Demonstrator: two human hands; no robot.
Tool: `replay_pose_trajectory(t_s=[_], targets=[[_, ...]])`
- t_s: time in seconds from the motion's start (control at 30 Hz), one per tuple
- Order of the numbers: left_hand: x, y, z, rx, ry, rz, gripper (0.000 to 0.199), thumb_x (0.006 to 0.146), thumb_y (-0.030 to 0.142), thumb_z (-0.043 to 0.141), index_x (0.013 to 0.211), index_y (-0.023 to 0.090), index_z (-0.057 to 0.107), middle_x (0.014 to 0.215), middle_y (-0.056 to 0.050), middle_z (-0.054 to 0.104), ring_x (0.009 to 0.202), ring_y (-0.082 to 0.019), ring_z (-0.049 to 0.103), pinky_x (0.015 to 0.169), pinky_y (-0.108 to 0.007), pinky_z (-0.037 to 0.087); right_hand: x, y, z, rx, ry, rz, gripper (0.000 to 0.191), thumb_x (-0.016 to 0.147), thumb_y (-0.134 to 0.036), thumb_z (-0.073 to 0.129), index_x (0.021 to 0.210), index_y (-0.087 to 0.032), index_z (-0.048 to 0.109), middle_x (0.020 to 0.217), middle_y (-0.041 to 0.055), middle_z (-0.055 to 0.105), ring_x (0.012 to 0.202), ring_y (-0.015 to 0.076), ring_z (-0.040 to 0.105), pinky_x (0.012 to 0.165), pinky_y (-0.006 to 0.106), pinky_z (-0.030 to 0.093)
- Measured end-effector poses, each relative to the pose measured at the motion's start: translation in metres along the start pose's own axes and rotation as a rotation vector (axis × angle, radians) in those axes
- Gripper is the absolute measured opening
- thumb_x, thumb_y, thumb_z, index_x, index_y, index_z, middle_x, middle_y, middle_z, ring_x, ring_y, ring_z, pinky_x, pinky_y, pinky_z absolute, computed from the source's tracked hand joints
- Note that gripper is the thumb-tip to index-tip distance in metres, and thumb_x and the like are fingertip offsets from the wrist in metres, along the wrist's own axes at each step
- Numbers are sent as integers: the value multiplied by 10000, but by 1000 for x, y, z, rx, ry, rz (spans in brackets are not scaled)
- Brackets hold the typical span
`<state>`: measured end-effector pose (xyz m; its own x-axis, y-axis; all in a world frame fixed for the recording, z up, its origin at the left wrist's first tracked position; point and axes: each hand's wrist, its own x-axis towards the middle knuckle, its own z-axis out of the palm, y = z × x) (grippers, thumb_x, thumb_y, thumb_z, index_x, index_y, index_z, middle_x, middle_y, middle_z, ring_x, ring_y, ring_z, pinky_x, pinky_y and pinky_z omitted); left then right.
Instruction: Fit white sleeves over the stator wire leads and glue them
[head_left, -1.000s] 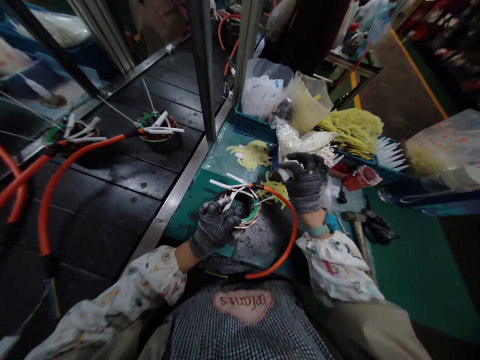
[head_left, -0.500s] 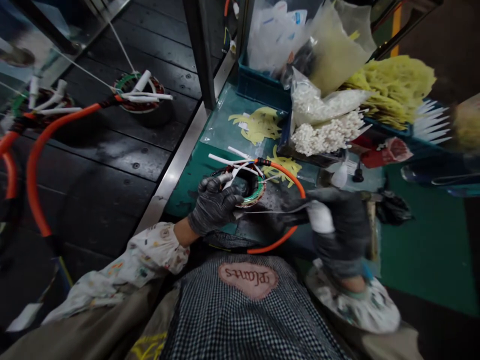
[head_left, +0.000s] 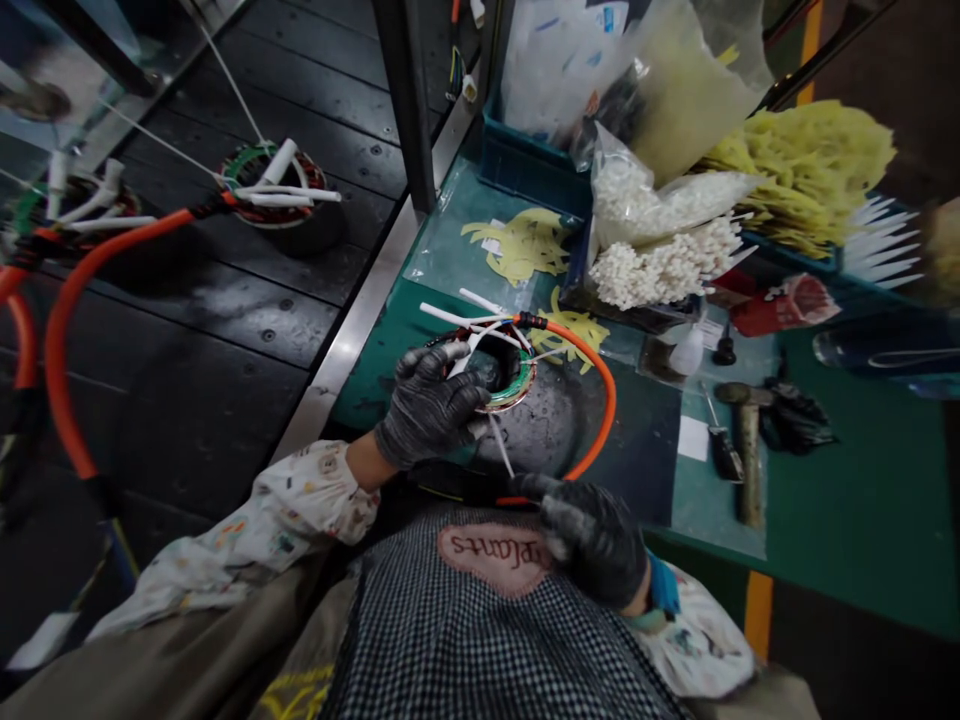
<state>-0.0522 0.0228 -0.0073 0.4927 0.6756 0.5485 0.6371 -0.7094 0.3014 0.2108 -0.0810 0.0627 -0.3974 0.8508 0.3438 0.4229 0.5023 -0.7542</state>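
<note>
A motor stator [head_left: 517,388] with green and copper windings stands on the bench in front of me. White sleeved leads [head_left: 450,316] stick out over its top. An orange cable [head_left: 609,385] leaves it and curves round to the right. My left hand [head_left: 435,405], in a dark glove, is closed on the stator's left rim, its thumb lying across the near edge. From that near edge a white cord [head_left: 501,447] runs down to my right hand [head_left: 589,530]. Gloved too, the right hand is low by my apron, its fingers closed on the cord's end.
Two more stators, one of them [head_left: 281,205], sit on the dark slatted surface at left. Yellow insulation strips [head_left: 525,245], a bundle of white sleeves [head_left: 667,262] and a red cup [head_left: 787,305] lie beyond. A hammer [head_left: 748,450] and a screwdriver [head_left: 726,452] rest at right.
My right hand has swung from the right side down and left towards my apron, and the cord now slants downward. The hammer and screwdriver are uncovered. My left hand stays on the stator.
</note>
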Motion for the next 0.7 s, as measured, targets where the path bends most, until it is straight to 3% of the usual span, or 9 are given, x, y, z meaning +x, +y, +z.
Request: replay_pose_trajectory(t_s=[0.1,0.2,0.33,0.4,0.5,0.63,0.7], targets=[[0,0,-3,-37,-46,-35,276,936,528,727,1120,323,742,1232,-20,801,1426,-342,571,1273,-522,210,13,5,12,-78,-39,-147,347,1088,-278,600,1398,-334,746,1267,46,841,1091,223,821,859,345,711],[2,-1,-7,-75,-79,-42,282,942,477,729,1175,320,752,1308,-23,791,1446,-338,559,1250,-502,229,33,22,29,-242,51,-41,272,1063,-283,658,1286,-326,806,1187,52,846,1076,241,809,918,364,694],[4,-6,-10,-91,-83,-15,235,960,409,732,1186,354,766,1300,32,808,1436,-311,567,1230,-490,243,61,46,42,-403,230,89,328,1011,-438,755,1266,-236,805,1143,136,834,1134,338,780,1061,527,638],[5,-8,-10,-84,-50,0,254,963,423,737,1210,370,766,1290,35,809,1422,-301,576,1215,-494,261,76,52,43,-444,212,137,335,1021,-476,734,1250,-246,817,1071,124,847,1022,319,798,1002,508,653],[7,-9,-11,-72,-49,-20,250,968,453,743,1203,374,780,1290,17,801,1413,-297,587,1197,-506,278,94,54,42,-316,127,204,290,1060,-465,646,1128,-274,853,946,73,858,825,254,799,835,412,672],[6,-7,-10,-117,-145,-53,176,1006,443,712,1142,372,799,1235,29,824,1463,-304,555,1200,-514,286,103,56,34,37,199,306,289,1083,-422,613,1095,-271,859,1027,35,871,932,233,821,903,393,682],[4,-6,-8,-115,-156,-66,178,1018,437,692,1142,368,799,1231,30,827,1470,-307,550,1204,-516,290,101,56,26,127,164,283,263,1081,-395,624,1130,-297,863,1068,15,874,971,229,826,926,398,685]])
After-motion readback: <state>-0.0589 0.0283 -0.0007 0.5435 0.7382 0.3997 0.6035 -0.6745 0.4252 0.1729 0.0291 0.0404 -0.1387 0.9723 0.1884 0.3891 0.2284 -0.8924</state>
